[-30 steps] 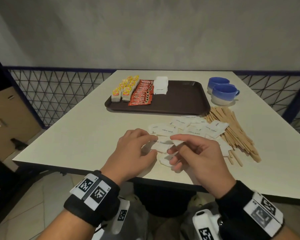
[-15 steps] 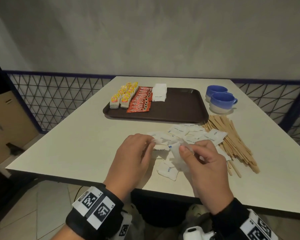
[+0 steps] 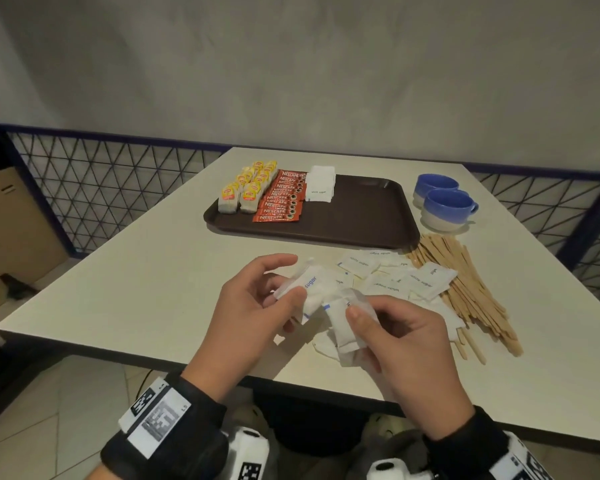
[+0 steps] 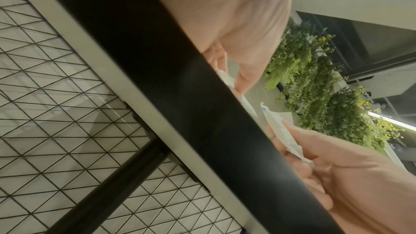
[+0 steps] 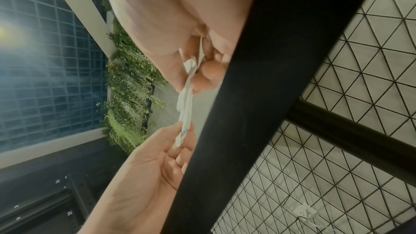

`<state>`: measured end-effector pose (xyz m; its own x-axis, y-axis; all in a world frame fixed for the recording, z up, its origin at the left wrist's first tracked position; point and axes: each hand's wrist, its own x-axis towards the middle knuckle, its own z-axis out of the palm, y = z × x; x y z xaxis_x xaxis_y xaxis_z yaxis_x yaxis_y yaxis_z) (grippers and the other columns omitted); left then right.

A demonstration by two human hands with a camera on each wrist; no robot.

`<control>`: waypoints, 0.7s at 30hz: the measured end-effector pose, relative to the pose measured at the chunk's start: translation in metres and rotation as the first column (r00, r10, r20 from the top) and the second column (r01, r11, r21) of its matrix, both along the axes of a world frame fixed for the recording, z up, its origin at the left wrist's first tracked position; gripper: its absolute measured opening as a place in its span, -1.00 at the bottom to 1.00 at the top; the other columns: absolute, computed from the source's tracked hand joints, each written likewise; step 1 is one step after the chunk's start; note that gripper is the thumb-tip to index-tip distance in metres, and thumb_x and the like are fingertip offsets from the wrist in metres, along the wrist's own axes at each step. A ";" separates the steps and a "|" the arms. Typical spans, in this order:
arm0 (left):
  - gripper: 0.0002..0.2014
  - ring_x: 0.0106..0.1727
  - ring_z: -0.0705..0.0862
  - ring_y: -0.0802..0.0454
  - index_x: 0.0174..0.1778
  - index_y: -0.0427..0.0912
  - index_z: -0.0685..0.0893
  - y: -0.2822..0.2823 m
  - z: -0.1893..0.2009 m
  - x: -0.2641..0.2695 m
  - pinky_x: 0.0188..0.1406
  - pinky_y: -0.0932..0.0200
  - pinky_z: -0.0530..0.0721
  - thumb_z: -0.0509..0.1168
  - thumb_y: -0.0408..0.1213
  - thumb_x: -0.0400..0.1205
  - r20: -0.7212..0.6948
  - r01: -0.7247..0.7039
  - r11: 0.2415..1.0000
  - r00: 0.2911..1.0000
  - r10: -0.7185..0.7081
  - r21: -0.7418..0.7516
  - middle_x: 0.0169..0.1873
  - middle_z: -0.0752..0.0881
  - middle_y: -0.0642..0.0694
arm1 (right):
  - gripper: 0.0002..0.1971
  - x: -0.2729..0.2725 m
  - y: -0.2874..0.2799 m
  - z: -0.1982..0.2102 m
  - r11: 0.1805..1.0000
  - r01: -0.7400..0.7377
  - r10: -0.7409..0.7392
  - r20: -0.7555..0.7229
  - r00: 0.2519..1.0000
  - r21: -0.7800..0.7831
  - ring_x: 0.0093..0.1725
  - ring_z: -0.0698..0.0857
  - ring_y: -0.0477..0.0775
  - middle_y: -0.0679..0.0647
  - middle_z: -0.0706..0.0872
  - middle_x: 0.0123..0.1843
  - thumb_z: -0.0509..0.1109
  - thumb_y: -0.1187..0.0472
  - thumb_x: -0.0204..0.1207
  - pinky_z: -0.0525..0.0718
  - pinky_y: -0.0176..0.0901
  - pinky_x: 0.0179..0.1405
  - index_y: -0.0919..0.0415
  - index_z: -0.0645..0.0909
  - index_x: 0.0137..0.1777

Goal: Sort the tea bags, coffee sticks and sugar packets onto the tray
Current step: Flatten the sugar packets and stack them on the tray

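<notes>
Above the table's near edge both hands hold white sugar packets. My left hand pinches one printed "sugar". My right hand pinches a small bunch of packets between thumb and fingers; the right wrist view shows that bunch reaching down to the left hand's fingertips. More loose sugar packets lie on the table beyond the hands. The brown tray carries rows of yellow-tagged tea bags, red coffee sticks and a stack of sugar packets.
A heap of wooden stirrers lies right of the loose packets. Two blue-and-white cups stand right of the tray. The tray's right half is bare. A wire-mesh railing runs behind the table on both sides.
Both hands have risen off the table with sugar packets. The left hand now shows a packet with its print up, and the right hand has gathered its packets closer to the left.
</notes>
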<state>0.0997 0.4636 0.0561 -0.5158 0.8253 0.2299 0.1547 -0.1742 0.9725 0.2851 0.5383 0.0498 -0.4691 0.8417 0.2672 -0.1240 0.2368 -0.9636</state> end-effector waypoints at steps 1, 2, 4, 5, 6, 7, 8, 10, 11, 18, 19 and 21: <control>-0.68 -0.41 0.73 -0.01 0.21 0.03 0.76 0.000 0.001 0.001 -0.34 0.02 0.73 0.48 -0.45 0.64 0.003 0.016 1.000 1.000 -0.016 -0.003 -0.27 0.80 -0.05 | -0.88 0.000 0.000 0.001 1.000 -0.003 0.003 -0.004 1.000 -0.010 -0.18 0.84 0.12 0.11 0.88 -0.15 0.53 0.17 0.52 0.74 -0.17 -0.36 0.13 0.88 -0.04; -0.71 -0.40 0.73 -0.01 0.14 0.02 0.80 -0.001 0.001 0.001 -0.36 0.00 0.73 0.48 -0.47 0.63 -0.004 0.028 1.000 1.000 -0.028 -0.005 -0.25 0.81 -0.05 | -0.88 0.000 -0.001 0.002 1.000 -0.008 0.007 -0.006 1.000 -0.020 -0.26 0.81 0.11 0.14 0.87 -0.18 0.53 0.16 0.52 0.71 -0.20 -0.41 0.12 0.88 -0.04; -0.77 -0.33 0.74 -0.06 -0.06 0.00 0.84 -0.001 0.000 -0.001 -0.34 -0.11 0.78 0.47 -0.48 0.63 -0.049 0.043 0.999 0.998 -0.043 -0.007 -0.19 0.83 -0.02 | -0.88 -0.001 -0.002 0.003 0.999 -0.017 0.018 0.004 1.000 -0.029 -0.41 0.73 0.12 0.22 0.83 -0.25 0.50 0.13 0.54 0.64 -0.20 -0.51 0.10 0.86 -0.03; -0.76 -0.28 0.74 -0.13 -0.13 0.00 0.85 -0.001 -0.001 -0.002 -0.27 -0.19 0.78 0.45 -0.48 0.65 -0.070 0.048 0.999 0.996 -0.049 -0.012 -0.16 0.84 -0.01 | -0.87 -0.002 -0.002 0.002 0.999 -0.024 0.025 0.008 1.000 -0.037 -0.45 0.70 0.12 0.26 0.80 -0.28 0.48 0.11 0.57 0.62 -0.16 -0.55 0.09 0.84 -0.01; -0.74 -0.21 0.76 -0.19 -0.16 0.01 0.85 -0.001 -0.001 -0.003 -0.23 -0.21 0.78 0.43 -0.48 0.67 -0.075 0.058 0.998 0.995 -0.059 -0.019 -0.14 0.85 -0.01 | -0.86 -0.003 -0.001 0.002 0.998 -0.035 0.035 0.009 0.999 -0.052 -0.47 0.68 0.13 0.31 0.79 -0.30 0.46 0.09 0.58 0.61 -0.11 -0.57 0.07 0.83 0.01; -0.73 -0.17 0.79 -0.19 -0.17 0.01 0.85 -0.002 -0.001 -0.004 -0.23 -0.18 0.78 0.42 -0.47 0.68 -0.061 0.074 0.997 0.995 -0.075 -0.022 -0.12 0.85 0.00 | -0.85 -0.003 0.000 0.000 0.996 -0.047 0.048 0.006 0.999 -0.071 -0.48 0.68 0.15 0.35 0.77 -0.30 0.44 0.07 0.58 0.63 -0.07 -0.56 0.04 0.82 0.02; -0.73 -0.18 0.81 -0.16 -0.17 0.01 0.86 -0.002 0.000 -0.004 -0.24 -0.13 0.82 0.41 -0.46 0.69 -0.031 0.098 0.995 0.995 -0.099 -0.023 -0.09 0.85 -0.01 | -0.85 -0.004 0.001 0.000 0.994 -0.063 0.063 0.003 0.998 -0.088 -0.48 0.68 0.17 0.40 0.76 -0.30 0.44 0.05 0.58 0.65 -0.04 -0.54 0.01 0.82 0.03; -0.78 -0.25 0.83 -0.13 -0.12 -0.02 0.87 -0.003 0.003 -0.002 -0.26 -0.17 0.86 0.41 -0.44 0.70 0.026 0.153 0.988 0.988 -0.152 -0.036 -0.05 0.85 -0.04 | -0.88 -0.003 0.002 0.000 0.990 -0.097 0.098 0.009 0.995 -0.106 -0.50 0.68 0.21 0.45 0.74 -0.29 0.46 0.07 0.57 0.68 0.02 -0.48 -0.03 0.81 0.03; -0.78 -0.26 0.83 -0.13 -0.09 -0.02 0.88 -0.004 0.003 -0.002 -0.25 -0.19 0.87 0.42 -0.44 0.69 0.025 0.168 0.985 0.986 -0.167 -0.046 -0.04 0.86 -0.04 | -0.90 -0.002 0.002 0.000 0.988 -0.108 0.111 0.024 0.993 -0.106 -0.49 0.68 0.21 0.43 0.76 -0.27 0.49 0.11 0.58 0.68 0.02 -0.47 -0.02 0.81 0.03; -0.82 -0.07 0.87 -0.06 -0.05 -0.06 0.94 -0.003 0.003 -0.008 -0.14 0.10 0.79 0.52 -0.44 0.59 0.012 0.228 0.969 0.974 -0.228 -0.096 -0.11 0.91 -0.11 | -0.73 -0.003 0.003 0.000 0.996 -0.067 0.070 0.052 0.996 -0.056 -0.36 0.76 0.04 0.16 0.80 -0.13 0.64 0.39 0.42 0.67 -0.21 -0.51 -0.02 0.86 -0.04; -0.85 -0.06 0.87 -0.04 -0.05 -0.05 0.94 -0.003 0.004 -0.007 -0.14 0.13 0.79 0.54 -0.38 0.57 0.028 0.244 0.965 0.970 -0.242 -0.093 -0.09 0.91 -0.12 | -0.71 -0.003 0.004 -0.001 0.997 -0.061 0.064 0.039 0.997 -0.056 -0.34 0.77 0.04 0.17 0.78 -0.15 0.65 0.40 0.40 0.68 -0.21 -0.48 -0.04 0.86 -0.04; -0.86 -0.02 0.88 -0.03 -0.03 -0.02 0.94 -0.004 0.005 -0.007 -0.12 0.17 0.79 0.56 -0.27 0.52 0.037 0.266 0.960 0.964 -0.263 -0.091 -0.07 0.91 -0.11 | -0.71 -0.003 0.005 -0.001 0.997 -0.056 0.057 0.032 0.998 -0.051 -0.30 0.78 0.06 0.16 0.77 -0.17 0.67 0.38 0.37 0.74 -0.17 -0.39 -0.04 0.86 -0.04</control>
